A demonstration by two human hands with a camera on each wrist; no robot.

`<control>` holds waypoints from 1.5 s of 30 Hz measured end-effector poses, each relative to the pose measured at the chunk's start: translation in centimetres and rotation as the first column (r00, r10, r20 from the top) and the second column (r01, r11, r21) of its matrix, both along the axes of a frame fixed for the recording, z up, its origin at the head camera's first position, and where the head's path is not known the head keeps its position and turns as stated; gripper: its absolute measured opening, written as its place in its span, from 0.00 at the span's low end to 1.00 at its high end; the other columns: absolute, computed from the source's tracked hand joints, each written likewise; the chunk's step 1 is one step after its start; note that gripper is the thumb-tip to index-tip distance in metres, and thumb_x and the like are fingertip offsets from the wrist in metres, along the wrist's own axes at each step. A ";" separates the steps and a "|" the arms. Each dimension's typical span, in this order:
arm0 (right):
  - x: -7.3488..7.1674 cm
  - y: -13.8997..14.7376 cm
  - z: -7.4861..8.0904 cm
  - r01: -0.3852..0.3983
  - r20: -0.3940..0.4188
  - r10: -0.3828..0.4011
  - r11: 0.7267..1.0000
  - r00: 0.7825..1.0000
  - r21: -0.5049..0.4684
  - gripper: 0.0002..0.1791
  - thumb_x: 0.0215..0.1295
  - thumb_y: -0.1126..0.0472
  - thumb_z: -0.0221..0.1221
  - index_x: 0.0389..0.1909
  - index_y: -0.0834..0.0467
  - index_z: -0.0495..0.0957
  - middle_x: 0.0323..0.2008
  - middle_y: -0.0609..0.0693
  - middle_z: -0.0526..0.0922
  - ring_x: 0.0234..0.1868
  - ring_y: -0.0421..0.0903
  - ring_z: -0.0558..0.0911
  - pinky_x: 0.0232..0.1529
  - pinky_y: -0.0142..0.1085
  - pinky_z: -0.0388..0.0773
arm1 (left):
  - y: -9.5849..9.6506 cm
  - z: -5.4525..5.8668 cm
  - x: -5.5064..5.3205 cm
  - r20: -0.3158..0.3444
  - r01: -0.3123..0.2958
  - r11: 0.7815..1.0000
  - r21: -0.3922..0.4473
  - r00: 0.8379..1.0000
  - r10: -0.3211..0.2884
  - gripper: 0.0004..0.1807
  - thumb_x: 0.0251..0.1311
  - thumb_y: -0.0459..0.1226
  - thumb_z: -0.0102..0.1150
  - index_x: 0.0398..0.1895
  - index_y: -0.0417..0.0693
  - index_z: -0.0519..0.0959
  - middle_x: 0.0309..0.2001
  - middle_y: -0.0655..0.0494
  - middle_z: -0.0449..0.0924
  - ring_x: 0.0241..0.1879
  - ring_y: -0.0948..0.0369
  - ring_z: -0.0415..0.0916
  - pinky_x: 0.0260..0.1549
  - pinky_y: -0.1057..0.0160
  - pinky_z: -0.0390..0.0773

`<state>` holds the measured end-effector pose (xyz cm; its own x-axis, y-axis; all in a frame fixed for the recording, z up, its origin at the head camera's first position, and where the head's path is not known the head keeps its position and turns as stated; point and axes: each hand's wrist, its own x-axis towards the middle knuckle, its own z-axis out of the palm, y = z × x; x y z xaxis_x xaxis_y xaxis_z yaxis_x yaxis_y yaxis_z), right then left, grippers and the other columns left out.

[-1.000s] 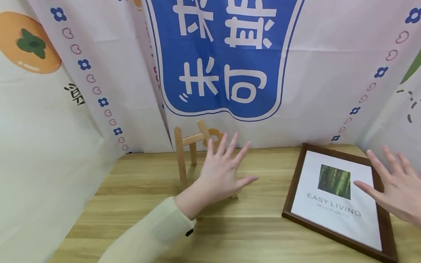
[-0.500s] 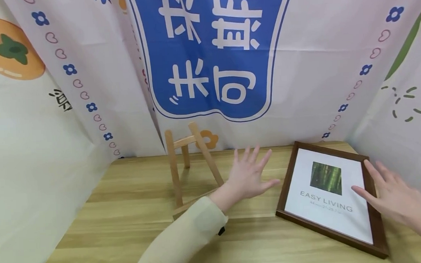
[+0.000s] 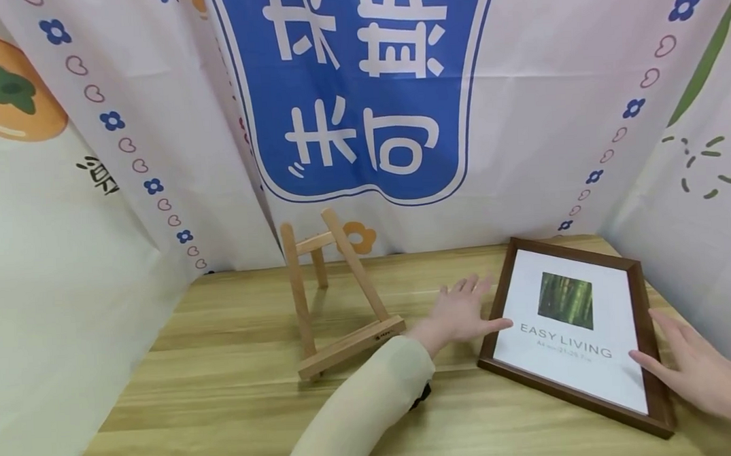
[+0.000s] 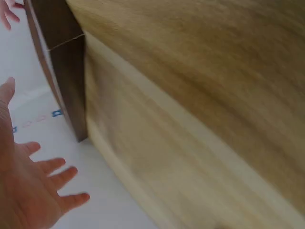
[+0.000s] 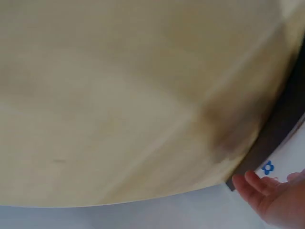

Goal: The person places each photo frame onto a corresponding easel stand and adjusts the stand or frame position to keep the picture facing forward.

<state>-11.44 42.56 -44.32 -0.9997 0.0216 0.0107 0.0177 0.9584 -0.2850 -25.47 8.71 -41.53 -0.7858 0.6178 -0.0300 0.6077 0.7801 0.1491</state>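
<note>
A picture frame with a brown border lies flat at the right of the table, its white sheet bearing a green bamboo picture and "EASY LIVING". My left hand hovers by its left edge, fingers spread and thumb pointing at the sheet. In the left wrist view, a gap separates that hand from the brown border. On the opposite side, my right hand is at the right edge, thumb over the border. The right wrist view has its fingertips by the frame's corner; contact cannot be told. Neither hand grips anything.
A small wooden easel stands left of the frame, close to my left forearm. Printed cloth hangs behind the wood-grain table, and white cloth walls flank both sides.
My left hand has moved right, away from in front of the easel to the frame's left edge. My right hand has come down along the right edge. The frame lies still.
</note>
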 end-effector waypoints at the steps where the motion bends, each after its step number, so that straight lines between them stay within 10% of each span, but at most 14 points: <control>1: 0.2 0.2 -0.3 0.000 -0.002 0.000 1.000 1.000 -0.007 0.54 0.69 0.36 0.51 0.72 0.74 0.38 0.63 0.81 0.50 0.60 0.79 0.55 0.38 0.76 0.62 | 0.1 -0.2 -0.1 0.030 0.009 1.000 0.026 1.000 -0.010 0.50 0.58 0.72 0.41 0.78 0.61 0.45 0.76 0.55 0.48 0.73 0.57 0.48 0.69 0.46 0.52; 13: 0.4 2.7 -2.5 -0.010 0.006 0.012 0.965 1.000 -0.261 0.50 0.73 0.48 0.52 0.68 0.81 0.32 0.61 0.87 0.45 0.59 0.84 0.48 0.54 0.76 0.48 | 1.3 -1.9 -1.4 0.265 -0.010 0.967 0.253 0.963 -0.059 0.49 0.58 0.57 0.63 0.77 0.57 0.49 0.73 0.57 0.55 0.71 0.59 0.52 0.67 0.62 0.59; 27: 0.1 1.8 -2.3 0.035 0.029 -0.027 0.946 0.999 -0.323 0.42 0.71 0.48 0.56 0.62 0.83 0.55 0.58 0.84 0.58 0.57 0.81 0.58 0.50 0.70 0.58 | 1.8 -3.3 -2.3 0.327 -0.079 0.938 0.338 0.944 -0.038 0.42 0.56 0.48 0.69 0.72 0.46 0.63 0.66 0.57 0.69 0.65 0.64 0.63 0.62 0.71 0.62; 35: 0.4 1.3 -2.1 0.120 0.051 -0.109 0.946 0.993 -0.301 0.45 0.69 0.44 0.56 0.63 0.81 0.55 0.59 0.84 0.57 0.58 0.82 0.56 0.52 0.71 0.57 | 2.3 -3.1 -2.1 0.434 -0.165 0.888 0.429 0.900 -0.042 0.38 0.53 0.39 0.72 0.68 0.44 0.68 0.61 0.56 0.73 0.60 0.65 0.67 0.59 0.72 0.65; 45: 0.4 0.5 -1.9 0.183 0.064 -0.172 0.876 0.983 -0.446 0.42 0.68 0.50 0.59 0.65 0.79 0.54 0.62 0.82 0.54 0.61 0.81 0.52 0.59 0.70 0.51 | 2.0 -3.1 -1.9 0.485 -0.242 0.839 0.487 0.874 -0.029 0.37 0.50 0.35 0.74 0.65 0.43 0.71 0.59 0.55 0.76 0.59 0.63 0.68 0.60 0.71 0.65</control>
<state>-11.05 43.10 -46.22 -0.9785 0.1961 -0.0642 0.1866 0.7087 -0.6804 -27.40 10.74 -44.67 -0.8237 0.5578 -0.1017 0.2797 0.5558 0.7829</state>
